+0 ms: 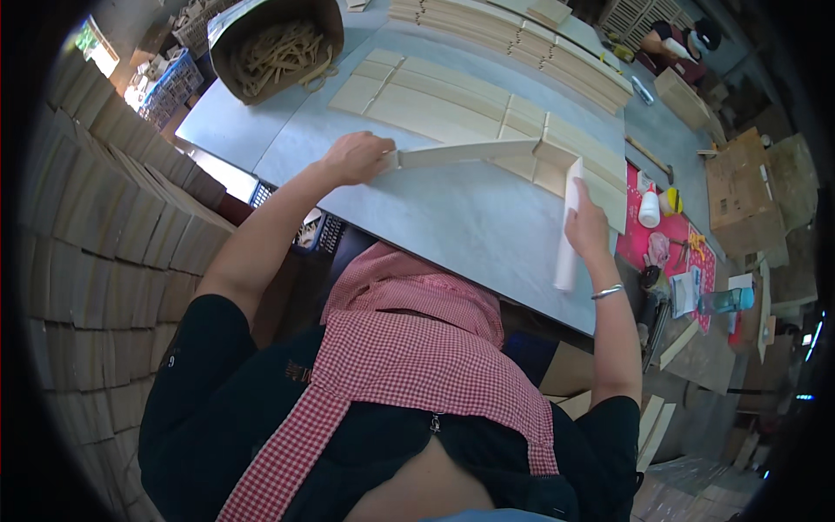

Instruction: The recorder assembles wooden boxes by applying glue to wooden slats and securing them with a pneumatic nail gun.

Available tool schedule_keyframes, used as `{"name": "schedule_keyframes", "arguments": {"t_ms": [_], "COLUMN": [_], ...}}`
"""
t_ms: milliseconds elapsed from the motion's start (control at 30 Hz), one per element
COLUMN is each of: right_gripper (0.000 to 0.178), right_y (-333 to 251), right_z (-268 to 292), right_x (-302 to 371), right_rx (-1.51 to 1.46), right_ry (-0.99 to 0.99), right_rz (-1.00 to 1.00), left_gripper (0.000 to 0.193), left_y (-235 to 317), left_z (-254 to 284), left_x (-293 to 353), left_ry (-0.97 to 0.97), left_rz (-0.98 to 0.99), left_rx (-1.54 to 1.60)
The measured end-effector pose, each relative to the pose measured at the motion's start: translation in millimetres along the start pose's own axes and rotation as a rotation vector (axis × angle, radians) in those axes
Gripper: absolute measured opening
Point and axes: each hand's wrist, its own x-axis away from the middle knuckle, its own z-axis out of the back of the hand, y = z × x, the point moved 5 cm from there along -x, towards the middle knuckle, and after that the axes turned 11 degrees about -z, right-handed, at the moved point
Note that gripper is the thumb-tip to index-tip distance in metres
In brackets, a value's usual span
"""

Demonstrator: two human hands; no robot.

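Over the table's near part I hold a pale, thin wooden strip (470,153) that bends at corners into connected sections. My left hand (358,157) is closed around its left end. My right hand (589,222) grips the right-hand section, which points back toward me, with the fingers partly hidden behind it. Just beyond the strip, flat pale wooden boards (426,97) with crosswise grooves lie on the grey table (417,213).
A long stack of similar boards (513,43) runs along the back. At the far left stands an open cardboard box (224,65) of tan loops. A hammer (652,157) and white bottle (649,209) lie right. Another person (678,48) works far right. Stacked wood (104,209) rises left.
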Motion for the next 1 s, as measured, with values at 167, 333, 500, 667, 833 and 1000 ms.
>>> {"name": "schedule_keyframes", "arguments": {"t_ms": [167,333,500,667,833,1000], "right_gripper": [0.015,0.012,0.014,0.017,0.018,0.018], "right_y": [-56,-135,-164,-162,-164,-167], "right_z": [-24,-12,-18,-40,-40,-41], "right_x": [20,66,103,105,106,102], "right_rx": [-0.277,-0.208,-0.241,-0.43,-0.415,-0.395], "right_ry": [-0.128,-0.18,0.092,-0.035,-0.028,-0.031], "right_rz": [0.234,0.449,0.711,0.595,0.603,0.596], "left_gripper": [0.034,0.036,0.037,0.038,0.049,0.073], "left_y": [-2,-17,-16,-15,-15,-13], "left_z": [-3,-17,-35,-42,-41,-42], "left_x": [-11,-15,0,2,8,30], "left_ry": [-0.003,0.132,0.176,0.301,0.274,0.191], "left_rz": [0.048,0.11,0.201,0.089,0.138,0.191], "left_rx": [0.146,0.458,0.635,0.546,0.65,0.971]}}
